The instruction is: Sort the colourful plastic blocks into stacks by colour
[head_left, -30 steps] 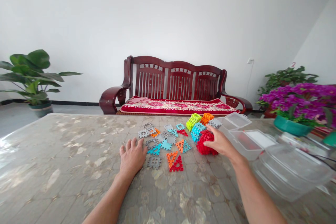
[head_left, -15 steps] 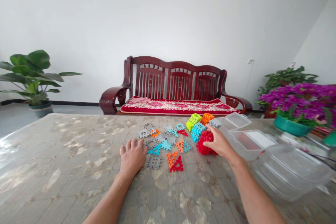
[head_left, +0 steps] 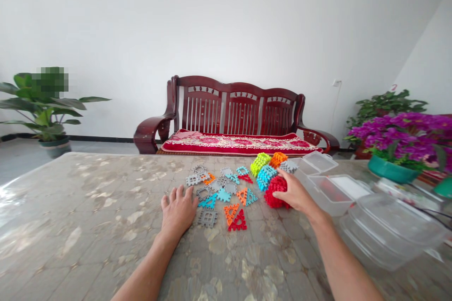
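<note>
My left hand (head_left: 179, 209) lies on the tabletop, fingers a little spread, holding nothing. Beside its fingertips are loose interlocking plastic building pieces: a grey window-shaped piece (head_left: 207, 218), a blue triangle (head_left: 208, 201) and a light blue square (head_left: 224, 194). My right hand (head_left: 297, 193) grips a stack of red building pieces (head_left: 274, 194) from the right, thumb in front and index finger over the top; its other fingers are hidden. Against the red stack stand a blue stack (head_left: 266, 178), a yellow-green stack (head_left: 260, 164), an orange stack (head_left: 278, 159) and a grey stack (head_left: 289, 166).
Clear plastic boxes (head_left: 328, 201) stand right of the stacks, with a larger clear container (head_left: 391, 233) nearer. Purple flowers (head_left: 402, 136) in a green pot are at the right. A wooden bench (head_left: 240, 108) stands behind the patterned tablecloth (head_left: 88, 225).
</note>
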Tool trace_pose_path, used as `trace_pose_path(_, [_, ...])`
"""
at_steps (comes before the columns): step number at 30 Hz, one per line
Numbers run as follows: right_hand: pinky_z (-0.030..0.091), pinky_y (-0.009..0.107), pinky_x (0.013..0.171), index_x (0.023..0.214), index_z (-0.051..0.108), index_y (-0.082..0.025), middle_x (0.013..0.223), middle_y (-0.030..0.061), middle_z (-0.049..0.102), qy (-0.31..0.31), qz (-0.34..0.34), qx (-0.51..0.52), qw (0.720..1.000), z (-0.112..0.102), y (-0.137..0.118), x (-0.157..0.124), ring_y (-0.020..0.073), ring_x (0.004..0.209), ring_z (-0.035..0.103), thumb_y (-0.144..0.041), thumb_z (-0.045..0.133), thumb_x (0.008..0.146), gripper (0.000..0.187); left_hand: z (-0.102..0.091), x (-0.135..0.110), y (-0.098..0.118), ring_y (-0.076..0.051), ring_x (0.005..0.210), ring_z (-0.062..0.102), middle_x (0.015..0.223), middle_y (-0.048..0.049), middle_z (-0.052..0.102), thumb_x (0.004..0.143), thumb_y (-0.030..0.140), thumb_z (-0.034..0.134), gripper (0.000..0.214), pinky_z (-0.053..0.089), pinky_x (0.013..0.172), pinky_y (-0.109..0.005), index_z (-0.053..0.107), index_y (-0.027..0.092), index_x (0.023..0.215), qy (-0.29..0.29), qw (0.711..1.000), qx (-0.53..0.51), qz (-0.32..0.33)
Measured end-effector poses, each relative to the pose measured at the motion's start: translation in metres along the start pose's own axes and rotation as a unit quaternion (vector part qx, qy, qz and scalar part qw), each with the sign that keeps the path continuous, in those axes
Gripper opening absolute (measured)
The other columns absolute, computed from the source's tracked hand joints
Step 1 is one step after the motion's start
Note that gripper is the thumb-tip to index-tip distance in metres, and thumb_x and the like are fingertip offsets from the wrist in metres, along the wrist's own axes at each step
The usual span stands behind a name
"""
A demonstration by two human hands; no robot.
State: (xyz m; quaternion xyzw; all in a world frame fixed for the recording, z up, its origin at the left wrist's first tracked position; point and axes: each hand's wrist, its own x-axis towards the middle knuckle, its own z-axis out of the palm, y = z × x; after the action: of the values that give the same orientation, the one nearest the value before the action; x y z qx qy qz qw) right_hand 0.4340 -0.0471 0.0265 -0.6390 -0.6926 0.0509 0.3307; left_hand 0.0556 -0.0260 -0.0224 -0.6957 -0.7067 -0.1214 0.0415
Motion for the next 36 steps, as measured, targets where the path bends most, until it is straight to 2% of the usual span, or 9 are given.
trace_pose_path(9, [0.04, 0.044, 0.108, 0.136, 0.054, -0.019, 0.13, 0.0119, 0.062, 0.015, 0.022, 0.001, 1.0, -0.001, -0.001, -0.003, 0.0265, 0.12, 0.058, -0.022, 0.068, 0.065, 0.072, 0.0, 0.0, 0.0, -0.032, 0.136, 0.041, 0.145, -0.015, 0.051, 0.095, 0.038, 0.037, 0.049, 0.028, 0.11, -0.056, 0.054, 0.022, 0.137, 0.0, 1.0, -0.006, -0.001])
trace_pose_path(13, [0.04, 0.045, 0.109, 0.137, 0.053, -0.018, 0.133, 0.0137, 0.06, 0.019, 0.012, -0.014, 1.0, -0.004, -0.001, -0.005, 0.0288, 0.123, 0.056, -0.028, 0.072, 0.065, 0.076, 0.0, 0.0, 0.0, -0.032, 0.135, 0.041, 0.144, -0.0155, 0.052, 0.095, 0.038, 0.038, 0.049, 0.029, 0.11, -0.056, 0.054, 0.022, 0.137, 0.004, 1.0, -0.004, 0.003])
trace_pose_path(15, [0.038, 0.048, 0.11, 0.137, 0.054, -0.018, 0.136, 0.0139, 0.058, 0.049, -0.008, -0.027, 0.998, -0.008, -0.006, -0.005, 0.0308, 0.126, 0.053, -0.034, 0.074, 0.065, 0.076, 0.0, 0.0, 0.0, -0.032, 0.135, 0.041, 0.144, -0.015, 0.052, 0.095, 0.037, 0.037, 0.048, 0.03, 0.109, -0.055, 0.054, 0.022, 0.137, 0.002, 1.0, -0.002, 0.002])
trace_pose_path(19, [0.039, 0.048, 0.11, 0.128, 0.062, -0.02, 0.132, 0.0123, 0.063, 0.147, -0.064, -0.004, 0.987, -0.018, -0.032, -0.008, 0.0293, 0.124, 0.055, -0.042, 0.065, 0.079, 0.053, 0.001, 0.001, 0.0, -0.032, 0.136, 0.04, 0.145, -0.014, 0.051, 0.095, 0.038, 0.037, 0.048, 0.029, 0.109, -0.055, 0.054, 0.023, 0.137, -0.001, 1.0, -0.001, 0.001])
trace_pose_path(21, [0.044, 0.044, 0.106, 0.117, 0.068, -0.022, 0.121, 0.0104, 0.069, 0.162, -0.08, 0.028, 0.983, -0.016, -0.05, -0.012, 0.0266, 0.116, 0.06, -0.039, 0.059, 0.086, 0.037, 0.001, 0.001, 0.0, -0.032, 0.136, 0.04, 0.145, -0.014, 0.051, 0.095, 0.038, 0.037, 0.048, 0.029, 0.109, -0.055, 0.054, 0.023, 0.138, -0.002, 1.0, 0.0, 0.001])
trace_pose_path(24, [0.051, 0.037, 0.096, 0.106, 0.072, -0.024, 0.106, 0.0071, 0.074, 0.113, -0.09, 0.061, 0.988, 0.001, -0.075, -0.02, 0.023, 0.103, 0.066, -0.032, 0.053, 0.09, 0.026, 0.001, 0.001, -0.001, -0.032, 0.136, 0.04, 0.145, -0.0144, 0.051, 0.095, 0.038, 0.037, 0.049, 0.029, 0.109, -0.055, 0.053, 0.023, 0.138, -0.003, 1.0, 0.0, 0.0])
trace_pose_path(28, [0.048, 0.037, 0.101, 0.119, 0.068, -0.024, 0.12, 0.0063, 0.071, -0.02, -0.098, 0.038, 0.994, 0.042, -0.095, -0.022, 0.0219, 0.114, 0.063, -0.018, 0.052, 0.087, 0.036, 0.001, 0.0, 0.0, -0.032, 0.135, 0.04, 0.145, -0.0151, 0.051, 0.095, 0.038, 0.038, 0.048, 0.028, 0.11, -0.055, 0.053, 0.022, 0.138, 0.002, 1.0, -0.004, 0.001])
trace_pose_path(32, [0.039, 0.035, 0.111, 0.132, 0.06, -0.017, 0.136, 0.0108, 0.061, -0.093, -0.08, -0.066, 0.99, 0.074, -0.102, -0.002, 0.0213, 0.129, 0.053, -0.01, 0.046, 0.088, 0.046, 0.001, 0.0, 0.0, -0.032, 0.136, 0.04, 0.146, -0.0145, 0.051, 0.095, 0.039, 0.038, 0.047, 0.027, 0.111, -0.055, 0.055, 0.024, 0.137, -0.001, 1.0, -0.006, -0.005])
trace_pose_path(36, [0.039, 0.031, 0.107, 0.13, 0.06, -0.012, 0.133, 0.0144, 0.062, -0.145, -0.048, -0.202, 0.967, 0.084, -0.109, 0.028, 0.0221, 0.126, 0.055, -0.002, 0.04, 0.087, 0.048, 0.001, -0.001, 0.0, -0.032, 0.135, 0.041, 0.145, -0.0145, 0.051, 0.095, 0.038, 0.038, 0.047, 0.027, 0.111, -0.055, 0.056, 0.023, 0.136, 0.005, 1.0, -0.008, -0.003])
